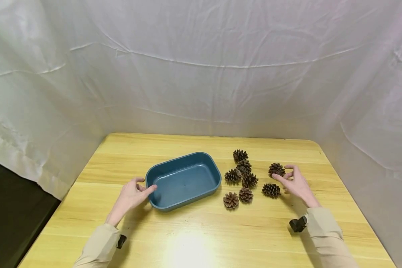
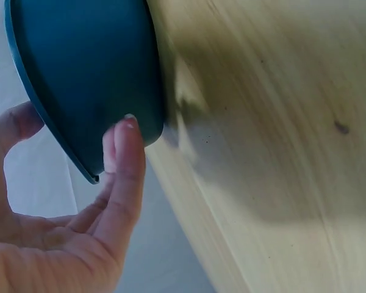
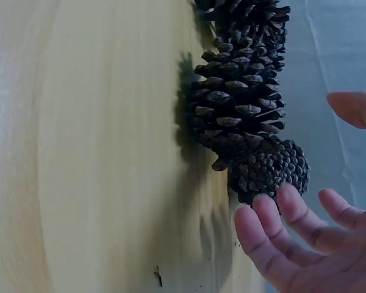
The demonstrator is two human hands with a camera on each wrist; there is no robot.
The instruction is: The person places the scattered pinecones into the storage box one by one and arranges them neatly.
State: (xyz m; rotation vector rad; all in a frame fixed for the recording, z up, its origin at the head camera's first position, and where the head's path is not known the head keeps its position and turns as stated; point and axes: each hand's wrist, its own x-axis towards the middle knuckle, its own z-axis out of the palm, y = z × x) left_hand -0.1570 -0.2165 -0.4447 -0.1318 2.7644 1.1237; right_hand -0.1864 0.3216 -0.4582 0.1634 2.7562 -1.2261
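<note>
A blue rectangular basin [image 1: 184, 182] stands on the table. My left hand [image 1: 132, 196] is at its left end, thumb over the rim and fingers curled along the outer wall; the left wrist view shows the fingers [image 2: 125, 165] against that wall. Over on the right, my right hand [image 1: 296, 184] is spread beside a pine cone [image 1: 276, 169], thumb and fingers apart around its near side. In the right wrist view the fingertips [image 3: 287, 195] are close to a pine cone [image 3: 271, 170]; whether they touch it I cannot tell. Another pine cone [image 1: 271, 190] lies just left of this hand.
Several more pine cones lie between the basin and my right hand, among them one at the back [image 1: 240, 155] and one at the front [image 1: 230, 200]. The wooden table [image 1: 201, 230] ends at a pale cloth backdrop [image 1: 214, 93].
</note>
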